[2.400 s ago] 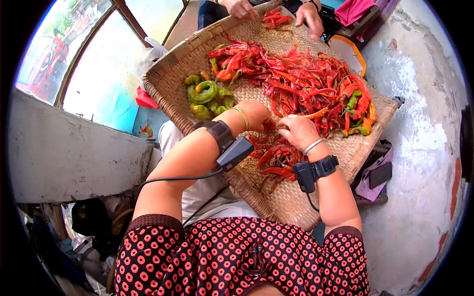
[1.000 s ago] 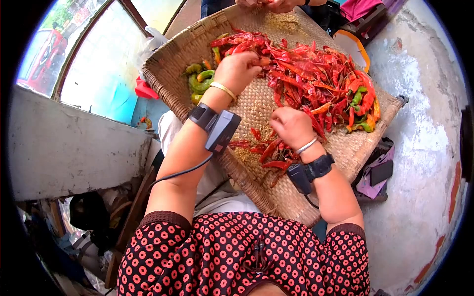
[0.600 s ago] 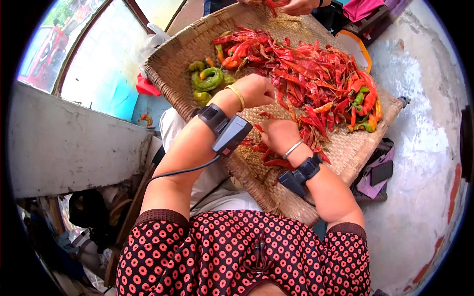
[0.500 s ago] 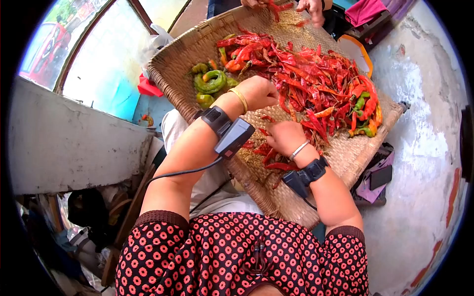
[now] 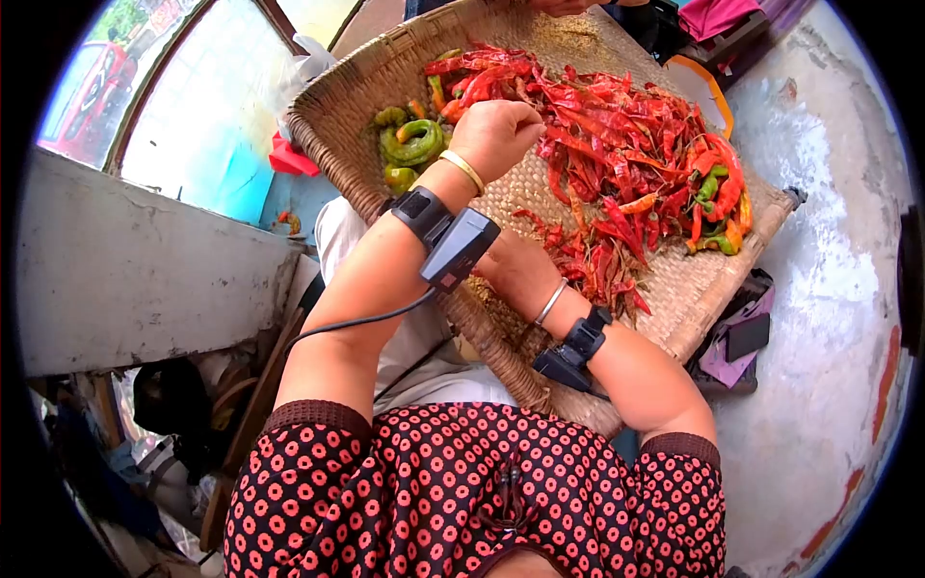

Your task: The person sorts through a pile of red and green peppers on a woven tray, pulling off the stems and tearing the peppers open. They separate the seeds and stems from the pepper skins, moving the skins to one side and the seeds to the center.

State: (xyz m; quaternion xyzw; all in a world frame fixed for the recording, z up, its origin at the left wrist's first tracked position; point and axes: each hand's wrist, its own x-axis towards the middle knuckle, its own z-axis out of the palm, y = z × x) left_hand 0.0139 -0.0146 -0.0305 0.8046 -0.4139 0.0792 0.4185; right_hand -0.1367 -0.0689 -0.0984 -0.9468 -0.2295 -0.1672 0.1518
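Note:
A heap of dried red chili peppers (image 5: 626, 144) lies in a woven bamboo tray (image 5: 443, 308). At the heap's left edge my left hand (image 5: 496, 140) is closed, its fingertips curled together; anything in them is hidden. My right hand (image 5: 515, 275) reaches left, low over the near side of the tray. The left wrist and its strapped device cover its fingers. Close to my right hand is a smaller spread of broken red chilies (image 5: 588, 265). Curled green peppers (image 5: 412, 144) rest left of my left hand, and mixed green and orange peppers (image 5: 723, 212) at the heap's right.
Another person's hand (image 5: 564, 6) shows at the tray's far edge. To the left stand a window (image 5: 207, 106) and a low white wall (image 5: 145, 270). A pale, worn wall (image 5: 819, 241) rises at right, with a dark phone-like object (image 5: 747, 337) beside the tray.
My left hand has moved up and slightly left. My right hand has slid left beneath the left wrist, hiding its fingers. The other person's hands have moved mostly out of view.

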